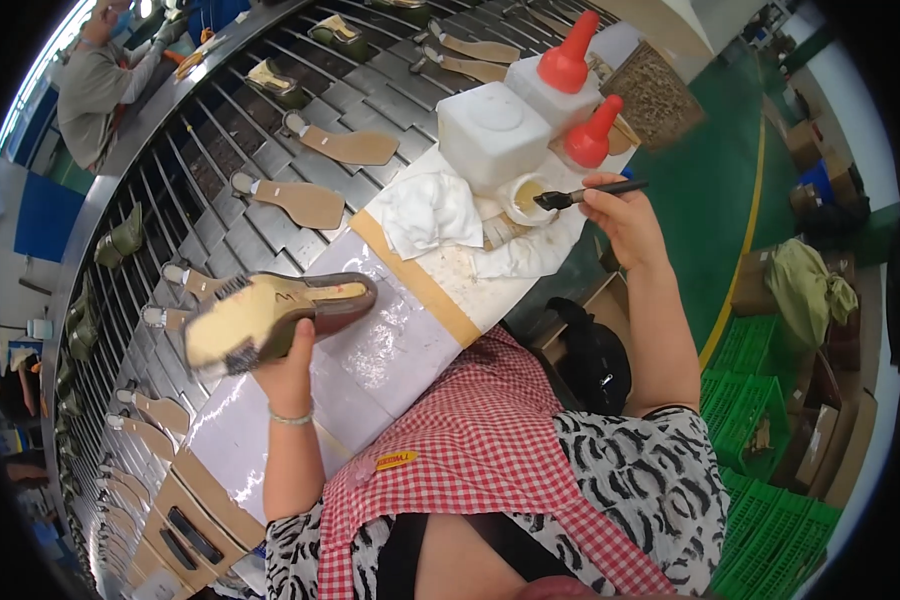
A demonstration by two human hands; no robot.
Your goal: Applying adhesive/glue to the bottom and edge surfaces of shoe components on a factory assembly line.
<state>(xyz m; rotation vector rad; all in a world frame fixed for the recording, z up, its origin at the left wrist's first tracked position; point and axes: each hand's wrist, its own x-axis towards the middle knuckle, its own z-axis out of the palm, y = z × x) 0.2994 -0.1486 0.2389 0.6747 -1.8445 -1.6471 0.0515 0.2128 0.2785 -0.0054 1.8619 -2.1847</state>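
Centrally, shoe and brush held over the counter (390, 350).
Left hand (288, 372) grips a shoe (270, 318) sole-up above the counter; farther off, right hand (620, 215) pinches a brush (590, 193), bristles in a small glue cup (526, 197).
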